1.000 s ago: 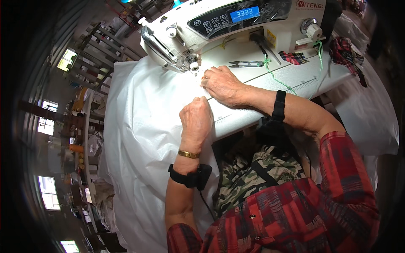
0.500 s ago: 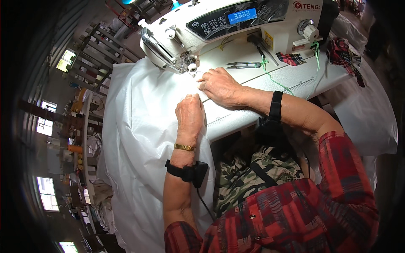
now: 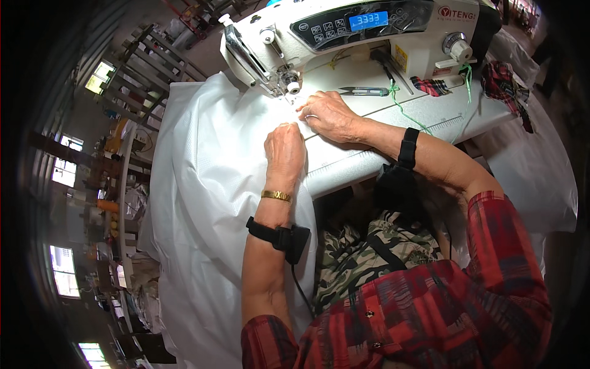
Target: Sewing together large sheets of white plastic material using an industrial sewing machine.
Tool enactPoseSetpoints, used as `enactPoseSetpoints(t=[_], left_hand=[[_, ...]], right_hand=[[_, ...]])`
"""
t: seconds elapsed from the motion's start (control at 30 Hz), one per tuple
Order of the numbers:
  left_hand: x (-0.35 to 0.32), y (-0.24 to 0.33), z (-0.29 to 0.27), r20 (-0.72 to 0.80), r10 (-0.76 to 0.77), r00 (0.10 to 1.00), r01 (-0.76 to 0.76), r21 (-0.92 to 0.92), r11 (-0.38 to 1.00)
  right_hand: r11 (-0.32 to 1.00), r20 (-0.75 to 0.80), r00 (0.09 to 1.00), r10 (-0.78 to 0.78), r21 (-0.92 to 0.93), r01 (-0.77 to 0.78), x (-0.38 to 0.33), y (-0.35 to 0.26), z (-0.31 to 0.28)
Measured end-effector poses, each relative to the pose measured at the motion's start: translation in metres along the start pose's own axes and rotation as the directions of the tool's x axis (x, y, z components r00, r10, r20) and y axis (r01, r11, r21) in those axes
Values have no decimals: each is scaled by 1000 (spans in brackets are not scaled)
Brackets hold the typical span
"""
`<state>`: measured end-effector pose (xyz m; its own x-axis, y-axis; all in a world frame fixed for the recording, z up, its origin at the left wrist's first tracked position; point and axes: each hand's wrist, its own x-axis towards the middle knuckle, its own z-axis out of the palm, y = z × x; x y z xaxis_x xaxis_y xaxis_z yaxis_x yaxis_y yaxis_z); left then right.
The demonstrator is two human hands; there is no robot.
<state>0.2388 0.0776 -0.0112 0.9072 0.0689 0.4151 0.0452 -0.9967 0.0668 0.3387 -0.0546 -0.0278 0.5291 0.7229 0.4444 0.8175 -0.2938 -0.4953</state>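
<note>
A large sheet of white woven fabric (image 3: 203,178) drapes over the left part of the sewing table and hangs down beside my left arm. My left hand (image 3: 285,149) is closed on its edge, just in front of the sewing machine's needle area. Close to the presser foot, my right hand (image 3: 332,117) pinches the same fabric edge with thumb and fingers. The white sewing machine (image 3: 264,49) stands over both hands, its lamp lighting the cloth brightly. Glare and fingers hide the exact seam under the needle.
Thread snips (image 3: 364,91) lie on the table (image 3: 424,111) right of my right hand. Green cord (image 3: 402,111) trails near them. Plaid cloth scraps (image 3: 504,86) hang at the machine's right end. Translucent white sheeting (image 3: 534,166) drops off the right side; a slatted rack (image 3: 153,67) stands far left.
The view has shifted a little, so the machine sits further right. My left hand has moved up closer to the needle with the fabric edge; my right hand still pinches it.
</note>
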Motion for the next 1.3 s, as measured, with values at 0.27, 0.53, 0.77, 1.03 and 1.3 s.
enactPoseSetpoints(t=[0.27,0.53,0.77,1.03,1.3], left_hand=[[-3,3,-4,-8,-18,1000,17,-32,999],[-7,6,-5,5,-26,1000,26,-69,997],[-35,12,-10,-21,-23,1000,19,-160,987],[-24,2,-6,-32,-10,999,2,-217,976],[2,-21,8,-44,-97,994,88,-185,979]], right_hand=[[732,-219,923,317,676,-91,27,13,-1],[720,-206,935,288,690,-70,30,27,2],[746,-207,937,283,661,-79,28,24,0],[816,-145,947,285,555,-161,25,11,-12],[912,-168,958,234,380,-156,11,13,-16]])
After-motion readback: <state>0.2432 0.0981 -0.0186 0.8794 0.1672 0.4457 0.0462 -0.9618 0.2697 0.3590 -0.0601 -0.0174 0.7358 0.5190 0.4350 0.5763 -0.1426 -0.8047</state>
